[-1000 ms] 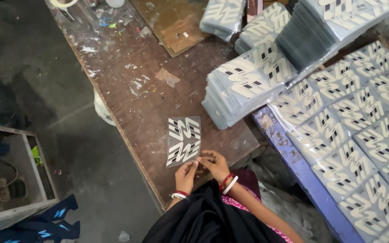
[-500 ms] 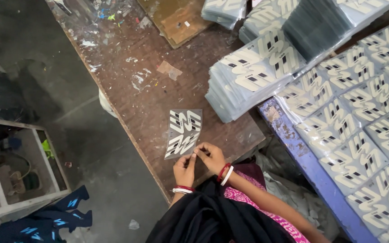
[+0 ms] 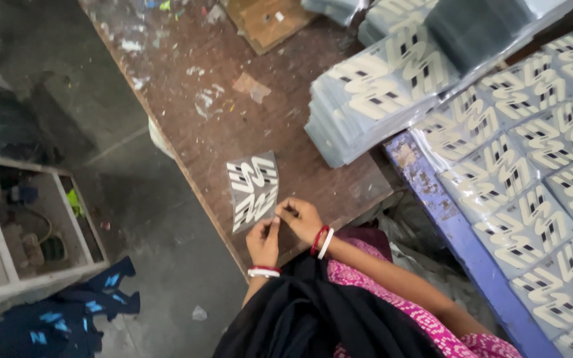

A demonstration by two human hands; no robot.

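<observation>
At the counter's [image 3: 247, 126] near edge, the left hand [image 3: 263, 238] and right hand [image 3: 300, 217] met at the lower corner of a grey sheet with white zigzag marks [image 3: 253, 191], which lay flat. Both pinched closed, apparently on that corner, fingers curled, wrists bent down. Risk, as I judged it: sheet sat near the drop, so a tug could slide it off. Farther back, stacked sheets [image 3: 373, 93].
</observation>
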